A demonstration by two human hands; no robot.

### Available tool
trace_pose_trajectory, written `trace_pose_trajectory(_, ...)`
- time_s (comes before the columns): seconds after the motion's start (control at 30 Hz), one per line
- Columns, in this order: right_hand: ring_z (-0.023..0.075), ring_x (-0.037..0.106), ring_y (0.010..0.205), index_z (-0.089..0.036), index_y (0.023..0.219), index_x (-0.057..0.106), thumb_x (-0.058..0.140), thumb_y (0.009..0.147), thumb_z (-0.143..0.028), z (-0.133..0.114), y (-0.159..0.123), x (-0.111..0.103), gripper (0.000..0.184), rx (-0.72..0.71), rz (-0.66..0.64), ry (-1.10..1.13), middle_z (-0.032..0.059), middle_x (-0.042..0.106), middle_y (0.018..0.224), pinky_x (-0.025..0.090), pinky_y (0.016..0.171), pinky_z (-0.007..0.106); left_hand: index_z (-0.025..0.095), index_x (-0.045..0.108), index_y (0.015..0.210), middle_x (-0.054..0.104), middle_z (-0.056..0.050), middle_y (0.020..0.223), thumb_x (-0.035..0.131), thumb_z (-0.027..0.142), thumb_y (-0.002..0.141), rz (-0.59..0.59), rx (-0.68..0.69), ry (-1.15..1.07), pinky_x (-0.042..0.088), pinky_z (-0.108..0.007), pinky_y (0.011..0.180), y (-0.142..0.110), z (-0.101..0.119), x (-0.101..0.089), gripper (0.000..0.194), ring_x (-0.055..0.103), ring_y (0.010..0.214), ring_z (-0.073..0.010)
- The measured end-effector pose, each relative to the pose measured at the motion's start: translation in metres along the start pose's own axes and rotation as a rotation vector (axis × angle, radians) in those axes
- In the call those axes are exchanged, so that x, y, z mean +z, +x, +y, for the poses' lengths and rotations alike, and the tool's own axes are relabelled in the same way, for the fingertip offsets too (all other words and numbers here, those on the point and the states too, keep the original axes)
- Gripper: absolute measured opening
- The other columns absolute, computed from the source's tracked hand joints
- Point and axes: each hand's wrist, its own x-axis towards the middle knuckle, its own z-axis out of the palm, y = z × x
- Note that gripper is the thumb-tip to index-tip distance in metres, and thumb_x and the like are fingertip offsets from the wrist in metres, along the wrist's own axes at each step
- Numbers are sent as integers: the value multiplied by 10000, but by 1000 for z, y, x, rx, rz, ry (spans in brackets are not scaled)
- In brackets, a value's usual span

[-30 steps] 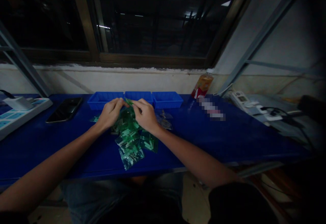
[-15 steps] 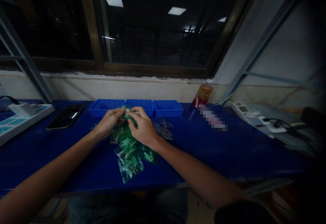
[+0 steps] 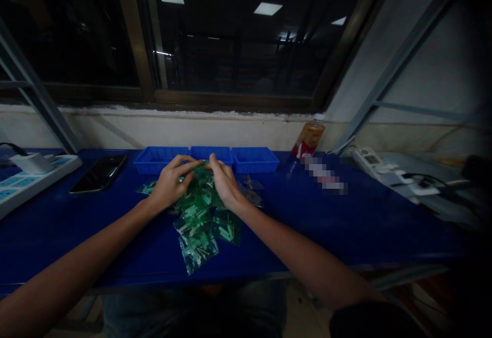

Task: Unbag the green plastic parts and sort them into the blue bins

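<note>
A pile of small clear green plastic bags (image 3: 198,207) holding small pale, rod-like pieces lies on the blue table, between and in front of my hands. Bent over the left side of the pile, my left hand (image 3: 172,181) has its fingers stretched to the right, apart from one another. On the pile's right side is my right hand (image 3: 226,183), thumb raised and the other fingers partly hidden. The fingertips of both hands come close together over the top bags. Whether they touch a bag there is too dark to make out.
Blue plastic trays (image 3: 255,160) stand in a row behind the pile. Clear bags (image 3: 251,192) lie right of it. A phone (image 3: 99,174) and a power strip (image 3: 42,179) are at left. At right stand a drink bottle (image 3: 308,140) and another power strip (image 3: 367,158).
My fingers were closed together on a bag above the pile. Now the hands have parted somewhat, the fingers have loosened, and more of the green bags shows between them.
</note>
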Motion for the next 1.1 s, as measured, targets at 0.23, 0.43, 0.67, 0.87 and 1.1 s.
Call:
trace_pose_trajectory(0.23,106,480,528,-152,718,606,475,748,-370,13,5,3,256,18,47,113,-30,531,555,352,502,215,187,583,980,544,-63,1076,419,64,748,-51,84,-39,418,-339,890,2,10,-5,310,526,1003,-183)
trace_pose_trajectory(0.43,118,510,547,-157,716,619,482,751,-370,8,7,-1,256,-117,150,48,-9,584,600,384,522,224,198,571,999,416,-85,1208,510,260,780,-80,-86,-150,391,-385,933,2,13,-3,236,416,1152,-235)
trace_pose_trajectory(0.67,131,553,648,-216,857,682,470,804,-233,4,0,-3,219,-494,-6,-390,18,642,731,403,622,249,146,609,796,558,-80,898,304,539,833,-26,-546,-389,418,-353,791,3,-1,4,498,518,929,-233)
trace_pose_trajectory(0.87,131,549,674,-210,948,667,465,812,-200,6,1,-4,243,-572,-28,-524,31,611,747,415,637,260,134,568,700,594,-39,694,415,425,783,-77,-688,-793,377,-259,573,7,-4,2,339,529,636,-155)
trace_pose_trajectory(1.1,157,538,828,-172,833,654,568,731,-348,6,10,-3,221,-324,18,-240,48,573,862,428,739,298,134,582,789,555,-3,655,462,276,778,26,-408,-384,368,-236,551,5,-7,1,186,497,589,-124)
